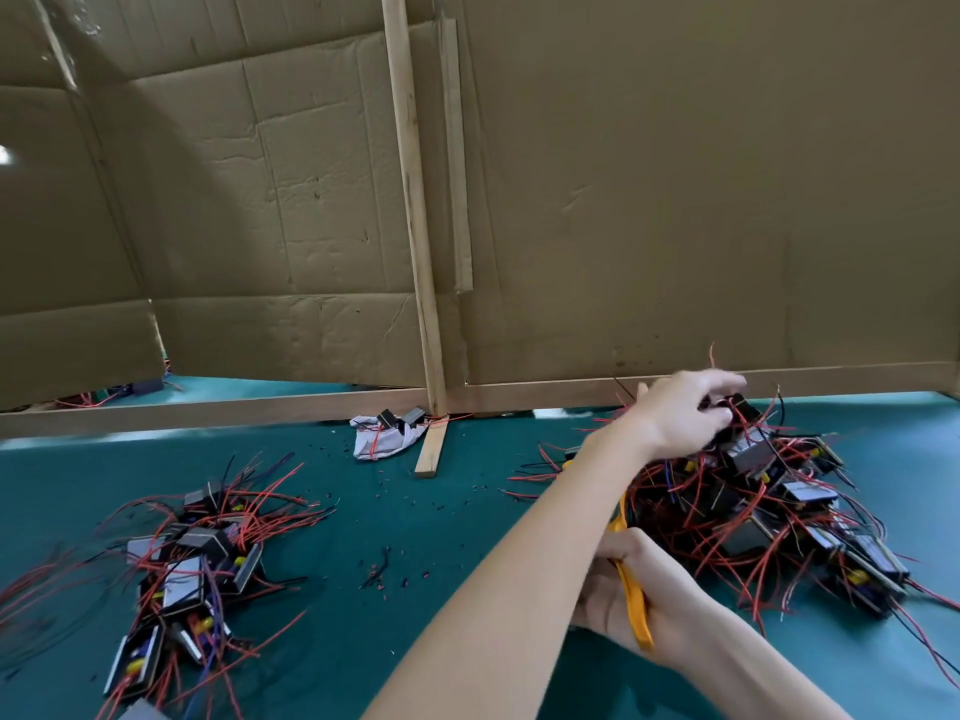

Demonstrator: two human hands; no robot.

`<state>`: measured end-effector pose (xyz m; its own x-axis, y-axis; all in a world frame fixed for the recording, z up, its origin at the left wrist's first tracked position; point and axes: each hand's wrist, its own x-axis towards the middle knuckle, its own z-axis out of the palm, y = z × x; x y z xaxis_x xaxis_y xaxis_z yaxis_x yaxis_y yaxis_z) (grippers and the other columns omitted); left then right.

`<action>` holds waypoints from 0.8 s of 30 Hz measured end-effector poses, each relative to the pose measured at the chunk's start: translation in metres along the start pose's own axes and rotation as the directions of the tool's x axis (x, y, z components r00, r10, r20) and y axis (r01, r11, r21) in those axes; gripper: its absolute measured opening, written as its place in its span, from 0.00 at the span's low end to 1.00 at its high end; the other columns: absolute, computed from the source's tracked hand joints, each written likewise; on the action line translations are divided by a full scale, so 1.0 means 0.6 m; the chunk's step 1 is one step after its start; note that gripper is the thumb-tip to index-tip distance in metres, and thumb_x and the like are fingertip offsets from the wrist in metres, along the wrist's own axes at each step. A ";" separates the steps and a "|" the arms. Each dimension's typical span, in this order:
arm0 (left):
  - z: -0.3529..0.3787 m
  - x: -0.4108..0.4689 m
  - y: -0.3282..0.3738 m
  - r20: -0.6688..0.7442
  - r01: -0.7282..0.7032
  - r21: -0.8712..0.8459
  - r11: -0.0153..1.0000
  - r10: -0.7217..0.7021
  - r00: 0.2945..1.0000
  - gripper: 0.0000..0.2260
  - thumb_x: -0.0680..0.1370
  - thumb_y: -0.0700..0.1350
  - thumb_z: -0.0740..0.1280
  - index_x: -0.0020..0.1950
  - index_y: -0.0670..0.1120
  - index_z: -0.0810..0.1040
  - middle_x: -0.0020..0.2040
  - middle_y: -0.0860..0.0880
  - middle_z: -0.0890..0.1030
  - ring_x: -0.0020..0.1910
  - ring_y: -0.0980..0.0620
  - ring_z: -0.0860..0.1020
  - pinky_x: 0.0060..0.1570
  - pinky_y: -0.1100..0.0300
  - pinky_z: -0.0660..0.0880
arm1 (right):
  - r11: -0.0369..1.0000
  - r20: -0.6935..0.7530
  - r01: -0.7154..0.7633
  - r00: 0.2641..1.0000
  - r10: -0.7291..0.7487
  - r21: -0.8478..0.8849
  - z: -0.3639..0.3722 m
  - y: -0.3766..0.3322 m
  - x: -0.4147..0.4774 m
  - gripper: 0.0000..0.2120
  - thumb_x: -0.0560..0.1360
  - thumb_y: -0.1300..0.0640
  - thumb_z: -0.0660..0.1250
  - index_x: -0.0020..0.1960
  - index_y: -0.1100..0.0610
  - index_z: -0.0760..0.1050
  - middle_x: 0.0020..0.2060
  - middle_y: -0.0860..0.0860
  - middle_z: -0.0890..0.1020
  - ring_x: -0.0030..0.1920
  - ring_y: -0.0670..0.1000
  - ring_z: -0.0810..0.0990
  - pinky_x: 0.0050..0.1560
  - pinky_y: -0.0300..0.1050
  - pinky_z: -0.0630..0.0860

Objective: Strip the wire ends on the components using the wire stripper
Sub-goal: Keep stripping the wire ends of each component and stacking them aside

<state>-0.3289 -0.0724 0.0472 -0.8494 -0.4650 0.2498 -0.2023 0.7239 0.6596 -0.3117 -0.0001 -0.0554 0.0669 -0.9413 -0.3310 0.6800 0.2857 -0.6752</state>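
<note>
**Desk:** Where was the wire stripper (635, 595) when you looked?

**Me:** I saw it low on the right, in the right hand (667, 600). Its yellow handles ran through the palm and the fingers were curled round them. The cutting end was hidden behind the left forearm, so I could not tell whether the handles were squeezed together.

**Desk:** And the other hand?

**Me:** The left hand (680, 415) was stretched across above the right one, at the far top of the right pile (769, 517). As far as I could make out through the blur, its fingers and thumb were closed on a black component (740, 407) at the top of the heap, with red wires sticking up around it.

**Desk:** What did the piles look like?

**Me:** The right pile was a tangle of black and grey blocks with red and black wires, lying on the green mat (441, 537) just beyond the right hand. The left pile (192, 563), made of the same parts, lay well apart from it near the left edge of my view.

**Desk:** Anything between them?

**Me:** Small red and black scraps (384, 569) were scattered on the mat between the piles. Further back a white bundle (382, 441) with a couple of parts on it lay at the foot of a wooden post (415, 226), and cardboard sheets (675, 200) stood behind the mat
</note>
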 end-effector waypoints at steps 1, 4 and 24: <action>0.001 -0.004 0.000 0.065 0.001 0.035 0.999 -0.004 0.998 0.21 0.81 0.37 0.60 0.74 0.45 0.66 0.75 0.47 0.66 0.74 0.47 0.63 0.75 0.45 0.52 | 1.000 -0.001 0.008 1.000 -0.008 0.002 0.000 -0.001 -0.001 0.09 0.61 0.72 0.64 0.39 0.69 0.80 0.36 0.64 0.80 0.33 0.63 0.83 0.35 0.60 0.81; -0.019 -0.028 -0.002 0.139 -0.030 0.025 0.999 0.026 0.990 0.24 0.81 0.36 0.58 0.77 0.47 0.60 0.79 0.50 0.53 0.77 0.51 0.55 0.74 0.56 0.50 | 0.999 -0.003 0.014 1.000 -0.014 0.038 0.000 -0.001 -0.001 0.08 0.59 0.72 0.67 0.38 0.69 0.80 0.34 0.63 0.80 0.32 0.63 0.82 0.36 0.59 0.81; -0.349 -0.374 -0.356 -0.397 0.825 0.540 0.166 -0.814 0.424 0.19 0.78 0.37 0.57 0.67 0.49 0.75 0.66 0.44 0.75 0.64 0.43 0.74 0.64 0.49 0.71 | 0.998 -0.008 0.039 0.999 -0.038 0.043 0.002 -0.003 0.004 0.08 0.65 0.73 0.65 0.43 0.66 0.74 0.35 0.62 0.76 0.33 0.61 0.77 0.41 0.60 0.82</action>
<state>0.0072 -0.2293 -0.0010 -0.0016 -0.9887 -0.1502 -0.9977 0.0118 -0.0669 -0.3118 -0.0033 -0.0545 0.0351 -0.9502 -0.3098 0.7128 0.2411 -0.6586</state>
